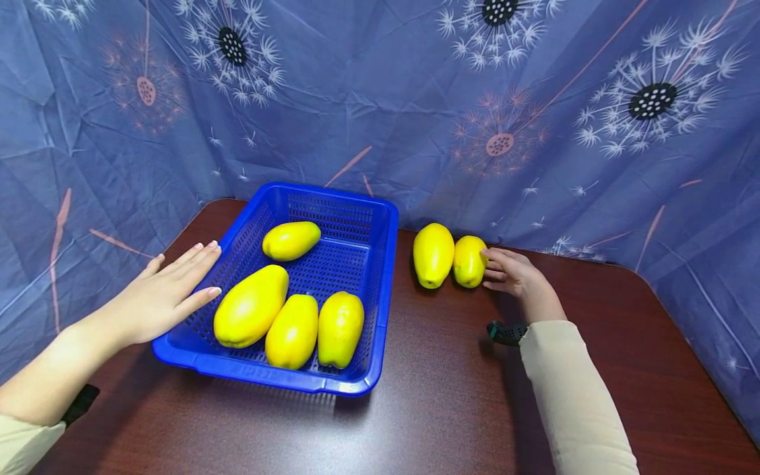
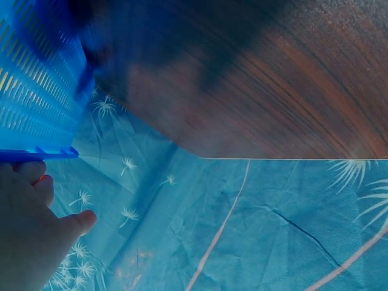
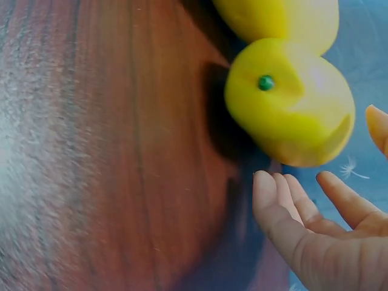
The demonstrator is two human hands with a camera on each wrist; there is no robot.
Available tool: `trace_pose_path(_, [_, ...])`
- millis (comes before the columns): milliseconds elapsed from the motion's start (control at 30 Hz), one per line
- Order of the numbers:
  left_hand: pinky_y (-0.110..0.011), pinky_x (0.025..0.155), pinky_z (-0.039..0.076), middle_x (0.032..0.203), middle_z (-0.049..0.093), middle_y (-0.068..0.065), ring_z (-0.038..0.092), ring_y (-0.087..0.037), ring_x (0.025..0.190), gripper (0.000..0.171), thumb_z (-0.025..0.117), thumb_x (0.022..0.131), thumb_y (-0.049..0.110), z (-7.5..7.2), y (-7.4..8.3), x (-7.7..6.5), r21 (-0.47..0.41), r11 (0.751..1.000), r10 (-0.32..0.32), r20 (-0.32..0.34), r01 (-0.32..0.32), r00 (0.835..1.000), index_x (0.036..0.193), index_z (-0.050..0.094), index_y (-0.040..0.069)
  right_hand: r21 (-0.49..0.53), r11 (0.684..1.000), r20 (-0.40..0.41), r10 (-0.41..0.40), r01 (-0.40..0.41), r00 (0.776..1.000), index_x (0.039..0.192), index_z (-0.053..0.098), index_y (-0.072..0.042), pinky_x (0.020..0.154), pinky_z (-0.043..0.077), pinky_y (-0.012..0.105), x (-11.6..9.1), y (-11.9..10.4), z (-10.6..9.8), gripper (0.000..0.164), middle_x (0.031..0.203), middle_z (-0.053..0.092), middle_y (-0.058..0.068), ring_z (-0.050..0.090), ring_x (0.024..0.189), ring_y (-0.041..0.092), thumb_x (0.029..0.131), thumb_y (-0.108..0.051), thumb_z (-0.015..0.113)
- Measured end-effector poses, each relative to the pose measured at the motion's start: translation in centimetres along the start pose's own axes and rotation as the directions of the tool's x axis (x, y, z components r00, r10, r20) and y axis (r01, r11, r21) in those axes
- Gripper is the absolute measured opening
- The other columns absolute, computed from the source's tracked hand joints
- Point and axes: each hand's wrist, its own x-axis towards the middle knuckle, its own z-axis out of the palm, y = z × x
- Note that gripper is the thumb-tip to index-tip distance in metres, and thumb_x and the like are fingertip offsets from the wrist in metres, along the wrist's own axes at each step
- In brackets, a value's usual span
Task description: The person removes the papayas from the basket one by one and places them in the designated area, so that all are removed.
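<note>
My left hand [image 1: 160, 297], fingers straight and spread, lies at the left rim of a blue plastic basket [image 1: 388, 290]. In the left wrist view, its fingers reach up to the rim. My right hand [image 1: 513, 274] is beside a small yellow papaya [image 1: 469, 262], fingertips right at its right side and nothing gripped. The right wrist view shows the relaxed fingers just short of the same papaya [image 3: 291, 109] with its green stem spot. A larger papaya [image 1: 433, 256] lies against its left side. Inside the basket are several more yellow papayas [image 1: 252, 307].
A dark reddish-brown wooden table [image 1: 439, 396] carries the basket and the loose papayas. Blue cloth [image 1: 380, 99] with a dandelion print hangs behind and at both sides. A dark wrist strap [image 1: 507, 333] sits at the right cuff.
</note>
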Motion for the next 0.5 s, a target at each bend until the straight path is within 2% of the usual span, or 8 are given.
trace_pose_path(67, [-0.061,0.107,-0.002,0.154,0.015,-0.013,0.008,-0.029,0.142,0.068,0.040,0.098,0.043,0.0,0.0,0.0,0.000,1.000,0.000,-0.002,0.000,1.000,0.150,0.014,0.009,0.012,1.000,-0.001,0.002,-0.001,1.000,0.150,0.011,-0.009,0.087,0.049,0.037,-0.3,-0.4,-0.2,0.079,0.110,0.046,0.005,0.055,0.088,0.013,0.091,-0.030,0.059])
trace_pose_path(133, [-0.061,0.107,-0.002,0.154,0.015,-0.013,0.008,-0.029,0.142,0.068,0.040,0.097,0.043,0.1,0.0,-0.1,-0.003,1.000,0.000,-0.002,0.000,1.000,0.150,0.014,0.009,0.022,1.000,-0.010,0.006,-0.006,1.000,0.150,0.012,-0.010,0.092,0.046,0.038,-0.6,-0.8,-0.4,0.079,0.114,0.045,0.005,0.053,0.098,0.016,0.090,-0.030,0.060])
trace_pose_path(300, [-0.061,0.107,-0.002,0.154,0.015,-0.013,0.008,-0.029,0.142,0.068,0.041,0.097,0.043,0.1,0.0,-0.1,-0.006,1.000,0.000,0.001,0.000,1.000,0.150,0.014,0.009,0.035,0.999,-0.028,0.004,-0.003,1.000,0.151,0.013,-0.013,0.096,0.043,0.038,-1.6,-2.1,-0.7,0.081,0.141,0.029,0.015,0.035,0.128,0.026,0.089,-0.032,0.062])
trace_pose_path(400, [-0.062,0.106,0.000,0.154,0.016,-0.013,0.009,-0.029,0.142,0.068,0.041,0.097,0.043,0.1,0.0,0.0,0.001,1.000,0.004,-0.007,-0.004,1.000,0.150,0.015,0.009,0.041,0.999,-0.010,-0.009,0.009,1.000,0.151,0.013,-0.014,0.093,0.046,0.036,-2.0,-3.1,-0.5,0.081,0.146,0.024,0.014,0.030,0.132,0.027,0.089,-0.032,0.062])
trace_pose_path(500, [-0.062,0.106,0.000,0.154,0.016,-0.013,0.009,-0.029,0.142,0.068,0.041,0.097,0.043,0.0,0.0,0.0,0.006,1.000,0.007,-0.012,-0.007,1.000,0.150,0.015,0.009,0.063,0.998,0.006,-0.016,0.016,1.000,0.151,0.014,-0.016,0.089,0.049,0.034,-2.5,-4.2,-0.1,0.081,0.140,0.030,0.012,0.030,0.133,0.026,0.088,-0.030,0.063])
